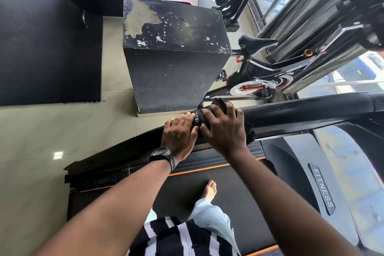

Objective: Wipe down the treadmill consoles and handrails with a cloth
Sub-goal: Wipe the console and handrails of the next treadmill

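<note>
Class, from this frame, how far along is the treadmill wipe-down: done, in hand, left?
Done: nothing provable; no wipe marks show. In hand: the right hand wraps a cloth round the handrail near its end, which the left hand grips. Left, probably: the rail's remaining length; consoles aren't plainly visible.

Watch (161, 155) on left wrist: black, chunky case, dark face, reading too small to tell. Strap black, ribbed, row of slots along it.
Shirt (176, 237): broad black and white stripes, fabric creased; only lower front visible.
Trousers (209, 216): pale blue-grey, loose cut, wide hem, soft folds down leg.
Foot (209, 190): bare, toes visible below trouser hem; only one foot shows.
Both forearms bare along whole visible length.
Left hand (178, 133), right hand (224, 129): bare.
</note>
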### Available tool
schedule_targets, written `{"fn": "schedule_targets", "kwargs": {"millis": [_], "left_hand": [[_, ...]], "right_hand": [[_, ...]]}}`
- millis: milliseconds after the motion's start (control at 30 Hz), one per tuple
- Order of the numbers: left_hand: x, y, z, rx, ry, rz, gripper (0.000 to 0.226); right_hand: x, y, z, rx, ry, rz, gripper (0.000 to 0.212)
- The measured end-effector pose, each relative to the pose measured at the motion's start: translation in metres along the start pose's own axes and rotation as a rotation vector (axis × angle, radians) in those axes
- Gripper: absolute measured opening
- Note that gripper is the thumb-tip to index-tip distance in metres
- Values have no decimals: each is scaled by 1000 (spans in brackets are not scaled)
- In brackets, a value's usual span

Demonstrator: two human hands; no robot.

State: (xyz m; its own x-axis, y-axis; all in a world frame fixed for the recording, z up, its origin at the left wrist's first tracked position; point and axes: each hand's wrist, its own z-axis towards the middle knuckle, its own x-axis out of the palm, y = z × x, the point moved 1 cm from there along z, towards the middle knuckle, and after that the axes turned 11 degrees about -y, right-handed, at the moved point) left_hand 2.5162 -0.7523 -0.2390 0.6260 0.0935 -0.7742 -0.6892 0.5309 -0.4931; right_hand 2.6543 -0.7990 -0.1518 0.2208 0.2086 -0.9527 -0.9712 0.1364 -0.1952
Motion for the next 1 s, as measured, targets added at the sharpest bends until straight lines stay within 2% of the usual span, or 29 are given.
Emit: {"fn": "schedule_targets", "kwargs": {"millis": [67,133,200,267,333,400,467,533,600,700,767,867,933,1000], "left_hand": [[-1,0,0,1,1,17,49],[-1,-4,-1,-17,4,32,50],[-2,-11,-2,-45,3,26,50],[-1,-14,-3,-63,-5,19,51],[0,-13,-3,-41,0,28,52],[0,-11,-3,-7,16,38,54],[-1,-11,-4,1,27,45,55],[-2,-12,-5,6,34,57,57],[-2,-13,-6,11,41,69,59],[-4,-14,-8,21,43,73,60],[-4,-17,-10,17,37,72,61],[-2,-18,-12,18,-3,32,58],[-2,-14,-11,43,-22,0,56],[-3,-13,-8,77,-11,-17,55]], "right_hand": [[-5,-14,28,-60,127,-2,46],[-6,-32,43,57,203,0,48],[-7,-40,35,245,146,-15,46],[-11,-30,6,314,46,-47,49],[-8,-12,-21,259,-27,-53,52],[-3,-8,-19,159,-12,-40,49],[-5,-14,10,17,56,-30,44],[-8,-26,40,-57,203,-12,45],[-5,-39,53,61,256,21,47],[-9,-35,22,254,127,-54,48],[-9,-19,-7,230,43,-76,50],[-7,-11,1,63,56,-38,42],[-8,-18,32,-51,167,4,40],[-8,-35,58,-39,295,56,46]]}}
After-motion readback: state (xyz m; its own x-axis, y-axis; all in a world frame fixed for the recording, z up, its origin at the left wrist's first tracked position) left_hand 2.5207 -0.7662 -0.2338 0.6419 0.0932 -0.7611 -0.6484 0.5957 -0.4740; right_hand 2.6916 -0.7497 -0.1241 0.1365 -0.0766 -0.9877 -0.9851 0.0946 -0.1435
